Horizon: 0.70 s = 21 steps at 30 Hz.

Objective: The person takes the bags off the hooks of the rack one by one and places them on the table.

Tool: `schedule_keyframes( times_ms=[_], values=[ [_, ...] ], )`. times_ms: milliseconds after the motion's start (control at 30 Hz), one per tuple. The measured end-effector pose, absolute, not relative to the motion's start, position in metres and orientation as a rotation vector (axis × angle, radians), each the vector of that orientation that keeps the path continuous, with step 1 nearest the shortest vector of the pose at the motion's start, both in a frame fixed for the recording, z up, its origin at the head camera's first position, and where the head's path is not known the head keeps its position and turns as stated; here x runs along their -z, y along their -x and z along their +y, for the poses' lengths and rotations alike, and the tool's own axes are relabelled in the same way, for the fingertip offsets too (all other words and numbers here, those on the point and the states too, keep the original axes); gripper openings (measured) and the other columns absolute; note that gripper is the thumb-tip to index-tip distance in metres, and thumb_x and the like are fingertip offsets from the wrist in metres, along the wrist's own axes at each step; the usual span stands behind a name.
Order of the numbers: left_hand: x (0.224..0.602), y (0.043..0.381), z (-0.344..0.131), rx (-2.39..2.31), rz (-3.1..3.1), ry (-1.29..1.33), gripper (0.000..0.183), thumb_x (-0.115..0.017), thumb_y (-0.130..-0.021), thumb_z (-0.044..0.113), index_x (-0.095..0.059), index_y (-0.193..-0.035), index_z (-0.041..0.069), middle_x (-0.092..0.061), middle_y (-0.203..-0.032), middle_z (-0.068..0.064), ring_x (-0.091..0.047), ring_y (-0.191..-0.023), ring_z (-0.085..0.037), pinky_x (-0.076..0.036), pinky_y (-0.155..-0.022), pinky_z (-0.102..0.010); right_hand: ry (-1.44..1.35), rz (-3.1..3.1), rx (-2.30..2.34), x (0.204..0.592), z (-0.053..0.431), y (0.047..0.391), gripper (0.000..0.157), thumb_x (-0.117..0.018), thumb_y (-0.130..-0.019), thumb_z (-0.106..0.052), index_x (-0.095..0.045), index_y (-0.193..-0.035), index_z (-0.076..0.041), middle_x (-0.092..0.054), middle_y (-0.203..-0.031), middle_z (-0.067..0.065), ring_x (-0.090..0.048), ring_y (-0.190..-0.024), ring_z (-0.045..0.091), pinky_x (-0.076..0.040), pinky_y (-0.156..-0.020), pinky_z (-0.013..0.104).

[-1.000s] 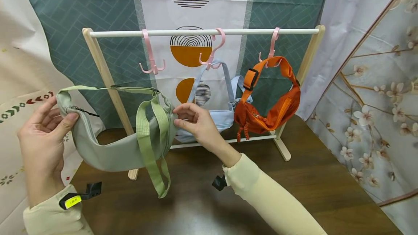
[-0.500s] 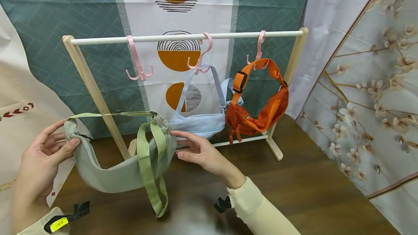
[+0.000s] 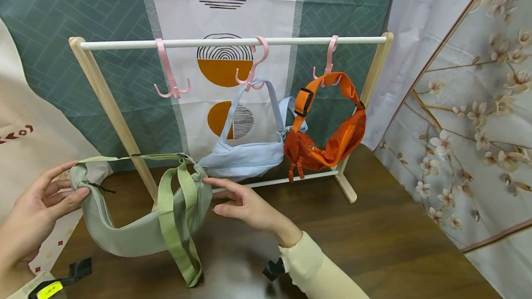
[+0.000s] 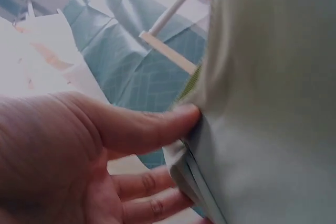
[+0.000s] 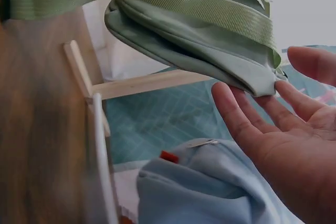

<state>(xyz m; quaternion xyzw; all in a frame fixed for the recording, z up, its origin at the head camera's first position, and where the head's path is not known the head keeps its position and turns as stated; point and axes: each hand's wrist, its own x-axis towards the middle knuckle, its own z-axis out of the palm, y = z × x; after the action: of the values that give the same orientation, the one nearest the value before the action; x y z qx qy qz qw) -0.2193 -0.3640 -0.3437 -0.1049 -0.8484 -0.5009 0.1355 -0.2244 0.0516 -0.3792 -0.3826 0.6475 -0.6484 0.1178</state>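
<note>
A sage-green waist bag [image 3: 124,239] with a light green webbing strap [image 3: 174,225] hangs over the table's left part, its zipped side curved like a crescent. My left hand [image 3: 41,211] pinches its left end between thumb and fingers; the left wrist view shows the thumb [image 4: 157,127] pressed on the fabric. At the opposite end, my right hand [image 3: 249,209] touches the bag with extended fingertips. In the right wrist view those fingers [image 5: 236,114] lie against the bag's corner, and the thumb [image 5: 315,65] stands apart from it. The strap's loose loop dangles in front of the bag.
Behind stands a wooden rack with a white rail [image 3: 199,43]. Its left pink hook [image 3: 172,84] bears nothing. A light blue waist bag [image 3: 245,158] hangs on the middle hook [image 3: 251,75], an orange one [image 3: 332,144] on the right hook [image 3: 329,59]. The brown table [image 3: 374,234] lies below.
The green bag and both hands have come lower in the head view, while the view itself has shifted. My right thumb has parted from the bag's end; the left hand keeps its pinch.
</note>
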Motion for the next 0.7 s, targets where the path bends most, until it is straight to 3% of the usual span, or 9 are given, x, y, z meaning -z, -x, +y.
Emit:
schedule_keyframes(
  times_ms=[167, 267, 500, 567, 700],
  values=[
    [0.352, 0.224, -0.369, 1.3, -2.701, 0.244, 0.074, -0.057, -0.109, 0.017, -0.015, -0.168, 0.03, -0.046, -0.129, -0.021, -0.05, -0.088, 0.018, -0.051, -0.066, -0.014, 1.045, 1.931, 1.823, 0.391, 0.047, 0.229, 0.062, -0.06, -0.102, 0.0, -0.039, -0.161, -0.009, -0.037, -0.165, 0.006, -0.059, -0.128, 0.012, -0.053, -0.101, 0.032],
    [0.357, 0.231, -0.375, 1.301, -2.8, 0.285, 0.075, -0.053, -0.111, 0.021, -0.007, -0.169, 0.032, -0.034, -0.135, -0.036, -0.047, -0.09, 0.019, -0.054, -0.066, -0.02, 0.997, 1.917, 1.797, 0.399, 0.043, 0.233, 0.063, -0.06, -0.103, -0.001, -0.038, -0.161, -0.01, -0.038, -0.165, 0.005, -0.063, -0.124, 0.019, -0.054, -0.099, 0.03],
    [0.375, 0.246, -0.39, 1.375, -2.987, 0.347, 0.072, -0.047, -0.113, 0.026, -0.002, -0.168, 0.035, -0.042, -0.131, -0.031, -0.054, -0.094, 0.008, -0.058, -0.072, -0.034, 0.929, 1.767, 1.816, 0.422, 0.038, 0.242, 0.063, -0.055, -0.103, 0.004, -0.033, -0.162, -0.004, -0.042, -0.159, 0.02, -0.067, -0.1, 0.01, -0.057, -0.095, 0.034],
    [0.382, 0.249, -0.391, 1.422, -3.008, 0.351, 0.068, -0.048, -0.113, 0.026, -0.009, -0.167, 0.037, -0.047, -0.125, -0.023, -0.056, -0.094, 0.002, -0.057, -0.073, -0.036, 0.891, 1.741, 1.814, 0.429, 0.037, 0.245, 0.064, -0.053, -0.103, 0.004, -0.032, -0.162, -0.003, -0.042, -0.156, 0.024, -0.067, -0.105, 0.018, -0.056, -0.096, 0.035],
    [0.397, 0.256, -0.394, 1.484, -3.022, 0.366, 0.059, -0.049, -0.112, 0.024, -0.022, -0.159, 0.047, -0.053, -0.117, -0.012, -0.056, -0.091, -0.005, -0.055, -0.071, -0.034, 0.801, 1.72, 1.805, 0.443, 0.034, 0.248, 0.064, -0.054, -0.103, 0.002, -0.032, -0.163, -0.004, -0.041, -0.158, 0.02, -0.062, -0.118, 0.039, -0.056, -0.098, 0.035]
  ],
)
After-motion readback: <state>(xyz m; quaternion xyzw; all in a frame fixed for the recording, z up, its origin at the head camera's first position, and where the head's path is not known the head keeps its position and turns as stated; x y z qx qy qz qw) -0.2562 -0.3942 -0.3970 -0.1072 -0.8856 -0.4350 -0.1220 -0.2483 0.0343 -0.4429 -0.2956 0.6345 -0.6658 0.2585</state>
